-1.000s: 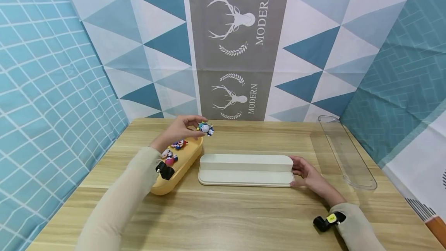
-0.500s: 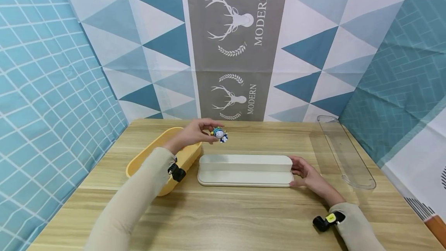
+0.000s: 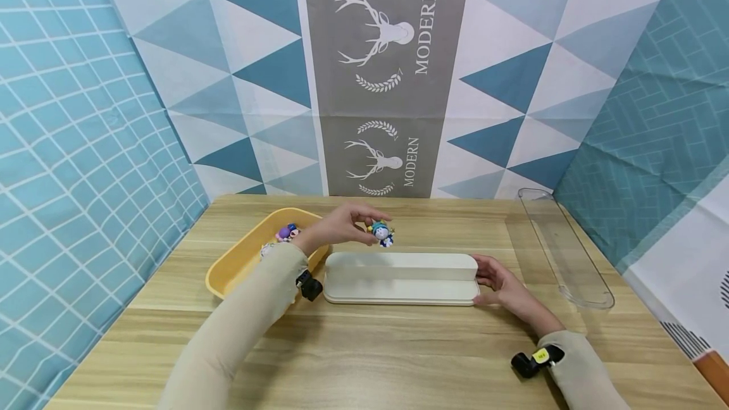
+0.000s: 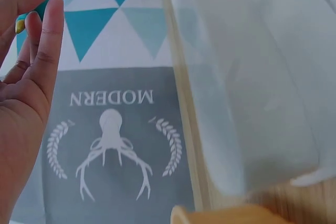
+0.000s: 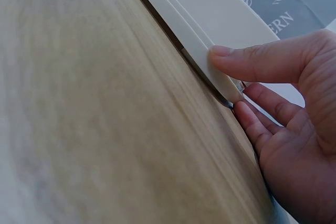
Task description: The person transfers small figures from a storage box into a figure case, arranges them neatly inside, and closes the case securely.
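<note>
Both arms wear long, close-fitting sleeves of a pale cream or beige cloth, plain and without print, reaching down to the wrists. The left sleeve (image 3: 239, 328) shows soft folds along the forearm. At the left wrist sits a small black device (image 3: 309, 286), boxy with a rounded lens-like end, strapped against the cuff. The right sleeve (image 3: 581, 372) ends in a snug cuff, and on it rides a like black device (image 3: 532, 360) bearing a small yellow label with dark marking, too small to read. The left hand (image 3: 342, 226) and right hand (image 3: 504, 283) are bare, without rings or gloves; fingernails are short and unpainted.
</note>
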{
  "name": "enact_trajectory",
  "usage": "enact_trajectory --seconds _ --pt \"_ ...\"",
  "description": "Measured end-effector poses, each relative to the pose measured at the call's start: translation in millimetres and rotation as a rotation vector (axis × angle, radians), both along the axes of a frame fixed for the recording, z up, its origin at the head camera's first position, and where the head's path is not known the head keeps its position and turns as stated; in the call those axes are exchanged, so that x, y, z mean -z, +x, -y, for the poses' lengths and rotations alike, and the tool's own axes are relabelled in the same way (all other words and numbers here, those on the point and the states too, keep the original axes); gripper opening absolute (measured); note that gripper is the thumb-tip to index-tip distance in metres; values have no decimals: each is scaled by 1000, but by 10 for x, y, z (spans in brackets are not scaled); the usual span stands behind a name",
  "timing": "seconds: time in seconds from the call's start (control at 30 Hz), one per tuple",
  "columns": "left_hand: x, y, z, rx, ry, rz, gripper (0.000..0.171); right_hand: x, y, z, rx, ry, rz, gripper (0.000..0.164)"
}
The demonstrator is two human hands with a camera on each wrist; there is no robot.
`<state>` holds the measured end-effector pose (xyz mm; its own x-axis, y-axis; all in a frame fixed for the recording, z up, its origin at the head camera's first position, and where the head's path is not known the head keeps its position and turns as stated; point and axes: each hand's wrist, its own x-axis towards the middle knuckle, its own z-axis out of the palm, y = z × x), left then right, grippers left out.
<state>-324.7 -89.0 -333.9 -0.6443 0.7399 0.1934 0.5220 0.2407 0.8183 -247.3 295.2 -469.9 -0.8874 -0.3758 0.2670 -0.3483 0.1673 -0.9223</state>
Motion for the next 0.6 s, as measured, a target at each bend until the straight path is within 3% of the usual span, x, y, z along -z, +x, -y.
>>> enact_trajectory --seconds 0.23,0.6 --pt "107 -14 -211 80 -17 38 46 7 4 -7 0 -2 0 86" --pt "256 6 -515 113 -41 58 45 -5 8 -6 25 9 23 87"
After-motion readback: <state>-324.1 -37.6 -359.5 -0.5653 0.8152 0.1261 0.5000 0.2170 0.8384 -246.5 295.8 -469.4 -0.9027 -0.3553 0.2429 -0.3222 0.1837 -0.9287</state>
